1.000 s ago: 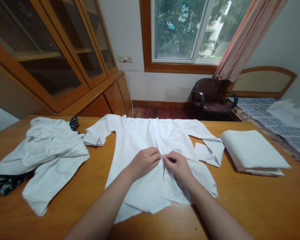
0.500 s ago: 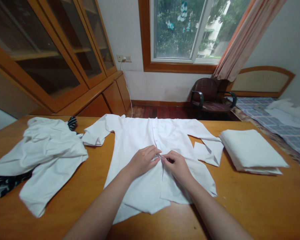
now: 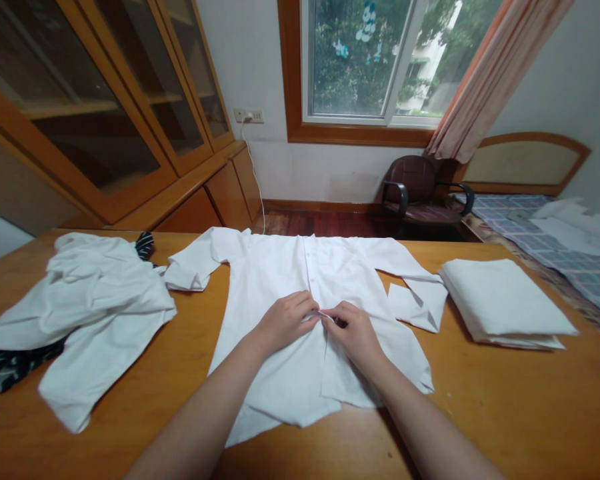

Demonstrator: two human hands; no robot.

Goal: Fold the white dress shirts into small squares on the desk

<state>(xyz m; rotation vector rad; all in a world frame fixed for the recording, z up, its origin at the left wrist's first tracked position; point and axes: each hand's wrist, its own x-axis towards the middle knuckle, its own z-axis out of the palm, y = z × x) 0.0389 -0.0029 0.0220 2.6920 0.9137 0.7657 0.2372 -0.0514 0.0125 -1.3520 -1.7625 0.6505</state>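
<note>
Your left hand (image 3: pixel 287 321) and right hand (image 3: pixel 355 330), both curled nearly closed, pinch the front edge (image 3: pixel 326 315) of the white, long-sleeved cloth shirt (image 3: pixel 273 273) spread on the brown wooden table (image 3: pixel 510 400); uneven tugging could pucker it.

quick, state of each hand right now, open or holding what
Left hand: closed, pinching the white long-sleeved cloth shirt at its front.
Right hand: closed, pinching the same shirt close by.

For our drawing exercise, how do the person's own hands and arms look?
The left hand and right hand are gloveless, and no rings show. The forearms are bare, with no sleeves, watch or bracelet in view.
</note>
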